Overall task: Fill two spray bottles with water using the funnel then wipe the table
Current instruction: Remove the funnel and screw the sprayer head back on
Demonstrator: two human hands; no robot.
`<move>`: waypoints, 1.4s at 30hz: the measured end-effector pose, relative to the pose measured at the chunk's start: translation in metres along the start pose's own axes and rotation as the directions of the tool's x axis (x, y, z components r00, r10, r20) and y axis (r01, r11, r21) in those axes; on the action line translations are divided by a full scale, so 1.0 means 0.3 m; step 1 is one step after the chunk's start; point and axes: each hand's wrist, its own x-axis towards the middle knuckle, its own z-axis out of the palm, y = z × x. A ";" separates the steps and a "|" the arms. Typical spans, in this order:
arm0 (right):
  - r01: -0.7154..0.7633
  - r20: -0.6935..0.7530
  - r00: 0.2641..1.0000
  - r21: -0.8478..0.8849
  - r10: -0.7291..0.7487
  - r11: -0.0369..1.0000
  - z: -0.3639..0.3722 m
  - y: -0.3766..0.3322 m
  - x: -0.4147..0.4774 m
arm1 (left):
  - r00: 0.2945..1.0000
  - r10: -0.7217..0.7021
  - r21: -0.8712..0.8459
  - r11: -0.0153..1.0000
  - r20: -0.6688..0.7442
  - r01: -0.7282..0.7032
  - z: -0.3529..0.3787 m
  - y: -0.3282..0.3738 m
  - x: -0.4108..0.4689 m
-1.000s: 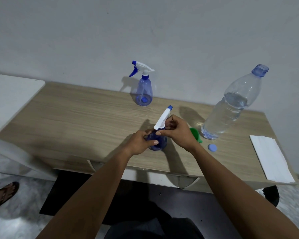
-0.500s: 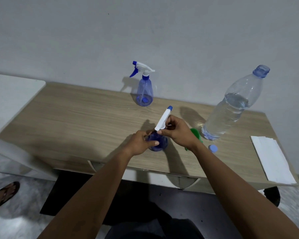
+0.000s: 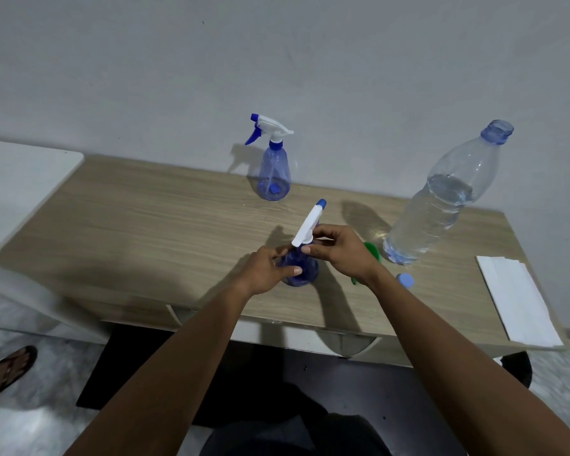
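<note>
Near the table's point(image 3: 129, 225) front edge, the left hand point(image 3: 266, 270) is gripping one spray bottle point(image 3: 305, 269) while the right hand point(image 3: 341, 253) is pinching its trigger head point(image 3: 308, 225). A second spray bottle point(image 3: 273, 172) is standing near the far edge; open wood is lying to the left. One funnel point(image 3: 372, 253), one water bottle point(image 3: 441, 202), one cloth point(image 3: 514, 297).

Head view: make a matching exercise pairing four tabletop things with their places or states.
Things:
1. large water bottle
2. far spray bottle
3. near spray bottle
4. small blue cap

States:
A. held in both hands
B. lying loose on the table
C. uncapped, partly filled
D. standing untouched near the wall

Pairs: 1-C, 2-D, 3-A, 4-B
</note>
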 end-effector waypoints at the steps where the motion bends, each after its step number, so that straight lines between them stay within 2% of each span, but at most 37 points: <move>1: 0.007 -0.016 1.000 -0.011 -0.007 1.000 0.007 0.002 0.000 | 1.000 0.002 0.000 1.000 -0.013 -0.002 0.000 0.005 -0.005; 7: 0.050 -0.077 0.996 -0.060 -0.054 0.997 0.028 0.019 -0.016 | 1.000 0.001 -0.002 1.000 -0.027 -0.001 0.008 0.010 -0.015; 11: 0.071 -0.121 0.990 -0.065 -0.078 0.995 0.052 0.025 -0.032 | 0.998 -0.027 -0.072 0.997 0.055 0.031 0.001 -0.015 -0.019; 16: -0.086 -0.042 0.995 0.181 0.095 0.980 0.058 -0.032 -0.033 | 0.967 -0.116 -0.295 0.938 0.226 0.181 -0.061 -0.019 -0.038; 19: -0.154 -0.015 0.987 0.200 0.161 0.967 0.078 -0.044 -0.017 | 0.931 -0.179 -0.310 0.908 0.317 0.280 -0.076 -0.025 -0.042; 22: -0.185 -0.173 0.961 0.181 0.217 0.966 0.124 -0.021 -0.005 | 0.930 -0.218 -0.276 0.913 0.295 0.301 -0.060 -0.030 -0.051; 24: -0.206 -0.232 0.934 0.272 0.272 0.940 0.141 0.010 -0.004 | 0.931 -0.234 -0.317 0.893 0.280 0.319 -0.045 -0.040 -0.059; 26: -0.239 -0.166 0.934 0.372 0.317 0.897 0.144 0.039 -0.006 | 0.925 -0.256 -0.352 0.869 0.280 0.347 -0.038 -0.052 -0.068; 29: -0.270 -0.068 0.947 0.370 0.315 0.889 0.138 0.059 -0.004 | 0.899 -0.280 -0.323 0.862 0.337 0.390 -0.039 -0.077 -0.079; 36: -0.370 -0.028 0.914 0.347 0.404 0.862 0.133 0.064 0.006 | 0.826 -0.319 -0.262 0.842 0.465 0.472 -0.056 -0.083 -0.074; 42: -0.364 -0.036 0.916 0.343 0.399 0.866 0.136 0.049 0.015 | 0.801 -0.316 -0.259 0.831 0.509 0.492 -0.068 -0.080 -0.062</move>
